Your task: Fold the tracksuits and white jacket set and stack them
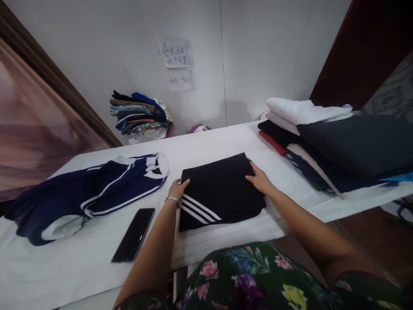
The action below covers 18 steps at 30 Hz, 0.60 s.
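A folded black garment (222,185) with three white stripes across its lower left corner lies flat on the white-covered table. My left hand (178,190) grips its left edge, thumb on top and fingers hidden beneath or beside the cloth. On the opposite edge, my right hand (259,178) holds the cloth the same way, its thumb pointing inward. A bracelet (173,199) circles my left wrist. Left of that arm lies a dark phone (134,234), and beyond it is a navy jacket (112,185) with white trim, spread out loosely.
At the right of the table (222,140) rises a stack of folded clothes (351,146), white on top at the back. Another clothes pile (142,114) stands behind the table by the wall. Handwritten paper signs (177,54) hang above. A pink curtain (41,125) borders the left.
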Each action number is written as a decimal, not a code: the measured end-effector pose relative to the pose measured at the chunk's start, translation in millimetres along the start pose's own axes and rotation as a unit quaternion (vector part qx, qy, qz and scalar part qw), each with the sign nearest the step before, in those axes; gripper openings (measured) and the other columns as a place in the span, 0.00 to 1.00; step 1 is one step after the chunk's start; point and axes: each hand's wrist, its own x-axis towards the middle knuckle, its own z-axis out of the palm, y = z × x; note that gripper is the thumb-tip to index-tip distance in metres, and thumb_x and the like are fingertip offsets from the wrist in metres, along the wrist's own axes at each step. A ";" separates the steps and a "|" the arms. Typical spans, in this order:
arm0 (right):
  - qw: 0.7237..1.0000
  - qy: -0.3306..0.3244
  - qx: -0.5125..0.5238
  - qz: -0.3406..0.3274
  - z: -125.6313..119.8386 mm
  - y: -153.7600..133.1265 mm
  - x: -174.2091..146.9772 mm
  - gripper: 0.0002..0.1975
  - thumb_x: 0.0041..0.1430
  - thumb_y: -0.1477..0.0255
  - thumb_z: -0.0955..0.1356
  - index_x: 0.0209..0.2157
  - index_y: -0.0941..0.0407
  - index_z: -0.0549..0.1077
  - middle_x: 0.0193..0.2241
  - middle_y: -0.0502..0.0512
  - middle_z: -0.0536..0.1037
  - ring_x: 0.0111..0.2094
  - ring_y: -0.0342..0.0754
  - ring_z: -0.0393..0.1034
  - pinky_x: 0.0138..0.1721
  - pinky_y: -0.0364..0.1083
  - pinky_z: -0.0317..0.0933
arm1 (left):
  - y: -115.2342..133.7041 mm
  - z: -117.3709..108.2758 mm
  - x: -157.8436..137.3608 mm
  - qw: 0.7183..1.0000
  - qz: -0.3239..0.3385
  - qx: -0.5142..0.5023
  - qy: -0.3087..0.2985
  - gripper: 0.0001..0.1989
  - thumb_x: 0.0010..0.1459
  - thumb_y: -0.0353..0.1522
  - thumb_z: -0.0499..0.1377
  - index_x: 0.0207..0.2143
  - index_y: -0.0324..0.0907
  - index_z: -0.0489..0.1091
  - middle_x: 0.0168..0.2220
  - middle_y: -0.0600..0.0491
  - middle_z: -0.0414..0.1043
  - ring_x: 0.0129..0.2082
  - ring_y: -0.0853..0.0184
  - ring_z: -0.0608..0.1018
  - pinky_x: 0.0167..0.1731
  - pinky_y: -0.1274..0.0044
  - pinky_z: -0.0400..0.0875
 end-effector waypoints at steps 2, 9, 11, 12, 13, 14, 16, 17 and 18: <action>0.996 0.025 -0.083 0.015 -5.6 -2.6 -5.2 0.41 0.47 0.74 0.69 0.63 0.53 0.55 0.56 0.55 0.68 0.58 0.56 0.60 0.61 0.57 0.50 | -2.9 7.6 -2.7 0.999 0.029 0.030 -0.012 0.35 0.49 0.42 0.64 0.56 0.37 0.61 0.49 0.41 0.72 0.49 0.56 0.75 0.48 0.70 0.68; 0.944 -0.005 -0.329 0.013 -6.9 -10.9 -20.1 0.39 0.55 0.72 0.65 0.65 0.59 0.47 0.54 0.65 0.67 0.54 0.61 0.63 0.53 0.56 0.58 | -4.4 19.5 -10.6 0.990 0.072 0.125 0.005 0.38 0.51 0.43 0.62 0.61 0.40 0.54 0.55 0.41 0.67 0.54 0.53 0.71 0.52 0.67 0.65; 0.910 -0.015 -0.414 0.003 -8.5 -22.3 -25.1 0.36 0.57 0.70 0.64 0.65 0.62 0.48 0.53 0.68 0.68 0.51 0.61 0.65 0.49 0.57 0.61 | -1.6 18.8 -14.0 0.981 0.108 0.160 0.024 0.36 0.55 0.42 0.59 0.61 0.36 0.54 0.57 0.39 0.64 0.56 0.54 0.68 0.54 0.68 0.63; 0.892 -0.014 -0.452 -0.011 -9.1 -30.1 -27.5 0.35 0.58 0.69 0.63 0.64 0.62 0.49 0.53 0.69 0.67 0.51 0.62 0.64 0.48 0.57 0.61 | 0.7 19.1 -16.6 0.973 0.137 0.182 0.042 0.35 0.56 0.42 0.57 0.61 0.35 0.55 0.59 0.38 0.62 0.58 0.55 0.66 0.55 0.68 0.62; 0.876 -0.005 -0.481 -0.036 -9.1 -39.0 -29.4 0.33 0.59 0.69 0.63 0.63 0.63 0.51 0.53 0.70 0.66 0.51 0.62 0.63 0.47 0.57 0.61 | 3.6 20.2 -19.8 0.962 0.170 0.206 0.059 0.34 0.57 0.43 0.56 0.60 0.34 0.55 0.60 0.38 0.59 0.60 0.55 0.63 0.57 0.68 0.59; 0.864 0.007 -0.499 -0.070 -8.1 -48.4 -30.4 0.31 0.59 0.68 0.62 0.62 0.63 0.53 0.55 0.70 0.64 0.53 0.63 0.62 0.48 0.57 0.61 | 6.9 22.3 -23.0 0.949 0.205 0.231 0.071 0.33 0.58 0.43 0.55 0.60 0.33 0.56 0.61 0.38 0.57 0.61 0.56 0.61 0.58 0.67 0.57; 0.849 0.026 -0.504 -0.154 -2.1 -66.4 -28.8 0.29 0.60 0.67 0.61 0.61 0.61 0.56 0.60 0.68 0.58 0.58 0.63 0.55 0.52 0.58 0.57 | 13.6 29.4 -28.4 0.920 0.261 0.284 0.069 0.32 0.59 0.45 0.53 0.60 0.35 0.57 0.64 0.39 0.53 0.64 0.55 0.56 0.60 0.64 0.53; 0.845 0.023 -0.497 -0.197 2.7 -73.3 -25.6 0.28 0.61 0.66 0.61 0.61 0.60 0.57 0.62 0.67 0.55 0.60 0.62 0.51 0.55 0.58 0.54 | 16.4 33.9 -29.8 0.906 0.282 0.311 0.058 0.32 0.60 0.46 0.51 0.61 0.36 0.57 0.65 0.41 0.50 0.65 0.55 0.54 0.61 0.62 0.51; 0.840 0.011 -0.488 -0.236 8.2 -77.9 -20.7 0.28 0.62 0.65 0.60 0.61 0.59 0.57 0.64 0.65 0.52 0.63 0.60 0.46 0.57 0.58 0.50 | 18.5 38.7 -29.9 0.892 0.297 0.338 0.046 0.33 0.60 0.48 0.49 0.61 0.38 0.56 0.66 0.42 0.47 0.65 0.54 0.51 0.61 0.59 0.48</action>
